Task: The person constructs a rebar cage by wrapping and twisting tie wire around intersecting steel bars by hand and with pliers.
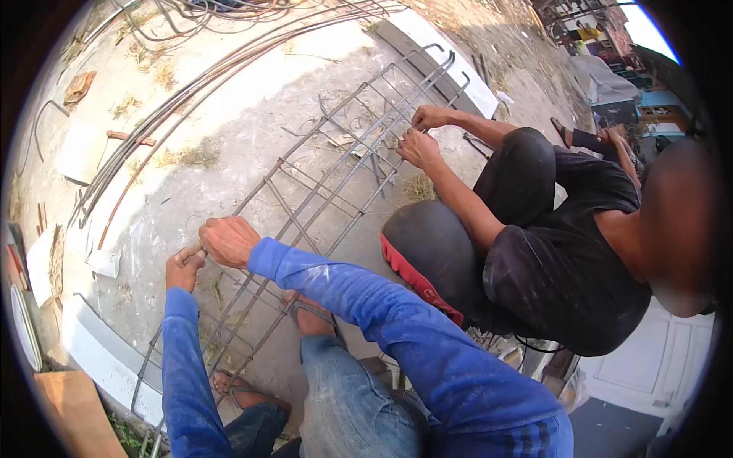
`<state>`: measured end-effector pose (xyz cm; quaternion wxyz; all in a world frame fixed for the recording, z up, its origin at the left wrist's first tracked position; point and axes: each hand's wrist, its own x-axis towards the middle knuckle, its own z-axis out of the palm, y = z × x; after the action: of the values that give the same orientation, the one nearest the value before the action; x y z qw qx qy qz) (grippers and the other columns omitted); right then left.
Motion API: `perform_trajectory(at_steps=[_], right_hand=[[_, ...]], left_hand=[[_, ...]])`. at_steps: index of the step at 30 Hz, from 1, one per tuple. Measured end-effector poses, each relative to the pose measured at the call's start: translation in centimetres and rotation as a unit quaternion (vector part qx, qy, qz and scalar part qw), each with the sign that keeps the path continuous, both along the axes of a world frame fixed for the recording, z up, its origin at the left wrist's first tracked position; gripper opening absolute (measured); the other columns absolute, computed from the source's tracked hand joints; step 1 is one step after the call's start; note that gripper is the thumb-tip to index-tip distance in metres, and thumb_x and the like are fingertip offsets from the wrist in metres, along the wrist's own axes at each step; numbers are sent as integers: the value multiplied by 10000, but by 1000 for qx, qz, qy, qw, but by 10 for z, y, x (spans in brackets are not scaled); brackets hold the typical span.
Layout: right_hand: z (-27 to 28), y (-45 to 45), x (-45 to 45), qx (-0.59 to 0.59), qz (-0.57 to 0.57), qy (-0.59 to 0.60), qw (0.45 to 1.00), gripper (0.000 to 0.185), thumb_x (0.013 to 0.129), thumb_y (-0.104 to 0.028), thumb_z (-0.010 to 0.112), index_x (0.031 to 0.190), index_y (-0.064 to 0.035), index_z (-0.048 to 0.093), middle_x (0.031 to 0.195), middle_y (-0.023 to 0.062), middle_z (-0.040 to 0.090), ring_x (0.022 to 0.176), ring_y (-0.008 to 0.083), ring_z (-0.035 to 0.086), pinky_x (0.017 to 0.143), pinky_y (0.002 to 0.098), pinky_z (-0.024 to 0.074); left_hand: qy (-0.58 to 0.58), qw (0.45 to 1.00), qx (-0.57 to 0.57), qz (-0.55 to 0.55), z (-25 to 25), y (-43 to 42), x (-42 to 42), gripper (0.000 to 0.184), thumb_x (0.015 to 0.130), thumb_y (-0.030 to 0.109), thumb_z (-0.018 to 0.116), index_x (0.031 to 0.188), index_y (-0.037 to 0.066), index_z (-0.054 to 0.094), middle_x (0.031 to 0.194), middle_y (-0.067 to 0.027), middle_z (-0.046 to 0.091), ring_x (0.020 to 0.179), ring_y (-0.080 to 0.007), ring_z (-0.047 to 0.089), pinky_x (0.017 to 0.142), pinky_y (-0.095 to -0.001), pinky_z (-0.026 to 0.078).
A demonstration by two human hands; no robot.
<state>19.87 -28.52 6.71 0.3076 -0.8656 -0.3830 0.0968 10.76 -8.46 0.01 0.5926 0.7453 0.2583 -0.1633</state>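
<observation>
A long rebar cage [326, 200] of bars and ties runs diagonally from the lower left to the upper right. At its far long edge, left of centre, my left hand [185, 267] has its fingers pressed together. Right beside it, my right hand [229, 241] is closed at the same bar crossing. What the fingers of both hands hold is too small to make out. Blue sleeves cover both my arms. Loose wire pieces [336, 114] lie around the cage's upper part.
A co-worker in black [565, 259] squats at the right, both hands on the cage's upper part. Long bars [164, 103] lie at the upper left, beside a hammer [131, 138]. Pale boards [450, 61] [99, 336] sit near the cage's ends. My sandalled feet are below.
</observation>
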Motion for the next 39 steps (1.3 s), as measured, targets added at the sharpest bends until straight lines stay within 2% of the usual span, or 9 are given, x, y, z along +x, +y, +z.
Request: perform_trajectory(at_steps=[5, 6, 9, 13, 17, 22, 28, 34, 39], right_hand=[[-10, -11, -38, 145, -194, 132, 961, 209, 958, -190, 615, 1018, 0, 675, 947, 246, 710, 847, 449, 697, 746, 526, 553], [-2, -12, -36, 113, -199, 189, 955, 248, 977, -187, 589, 1128, -8, 673, 988, 255, 718, 873, 460, 694, 761, 533, 548], [0, -12, -37, 151, -194, 206, 947, 265, 966, -178, 583, 1169, -52, 698, 951, 246, 719, 868, 457, 692, 763, 529, 549], [-2, -28, -33, 44, -143, 209, 966, 262, 938, -163, 570, 1111, -109, 759, 899, 233, 724, 874, 442, 698, 791, 518, 558], [-5, -33, -39, 41, -103, 263, 958, 308, 933, -197, 583, 1159, -120, 778, 996, 197, 750, 945, 413, 710, 861, 506, 553], [-14, -15, -59, 19, -132, 310, 941, 293, 919, -240, 613, 1108, -92, 781, 966, 232, 738, 911, 423, 706, 864, 507, 555], [-25, 1, -97, -20, -72, 225, 971, 215, 907, -203, 612, 975, -62, 759, 913, 241, 726, 880, 448, 702, 846, 540, 558], [-41, 8, -91, -85, 36, 174, 980, 207, 868, -211, 622, 931, -38, 717, 902, 253, 724, 860, 458, 710, 814, 552, 565], [-39, 20, -97, -104, 14, 159, 982, 192, 861, -210, 617, 905, -40, 695, 884, 242, 731, 859, 435, 724, 759, 552, 569]], left_hand=[[-30, 1000, 4, -5, 12, -1, -3, 351, 909, 204, 748, 1180, -20, 756, 1001, -98, 772, 885, -182, 698, 819, -321, 547], [-18, 999, 29, -11, 9, 2, -4, 352, 912, 208, 750, 1182, -18, 756, 986, -99, 769, 871, -177, 698, 821, -314, 549], [-6, 1000, 25, 3, 3, 6, -5, 354, 909, 201, 754, 1189, -15, 754, 976, -98, 768, 851, -171, 698, 823, -309, 551], [15, 1000, 18, 9, 13, 0, -2, 314, 900, 167, 773, 1150, -21, 767, 932, -85, 767, 849, -160, 705, 821, -300, 565], [104, 994, 15, 23, 21, 2, 10, 303, 851, 178, 830, 1106, 17, 799, 959, -73, 783, 872, -148, 708, 809, -295, 561], [104, 994, -37, 25, -22, 17, 9, 319, 871, 244, 819, 1129, 55, 803, 1055, -83, 791, 964, -158, 711, 893, -309, 547], [123, 992, 9, -29, -15, 17, 17, 343, 875, 253, 816, 1151, 51, 793, 1119, -62, 789, 1038, -162, 703, 964, -306, 523], [88, 996, -7, -5, -9, 9, 14, 339, 877, 242, 813, 1155, 48, 792, 1101, -71, 787, 995, -164, 709, 919, -310, 539], [65, 998, -5, -15, 18, 3, 13, 342, 883, 226, 799, 1161, 29, 783, 1015, -70, 781, 919, -157, 705, 867, -310, 554]])
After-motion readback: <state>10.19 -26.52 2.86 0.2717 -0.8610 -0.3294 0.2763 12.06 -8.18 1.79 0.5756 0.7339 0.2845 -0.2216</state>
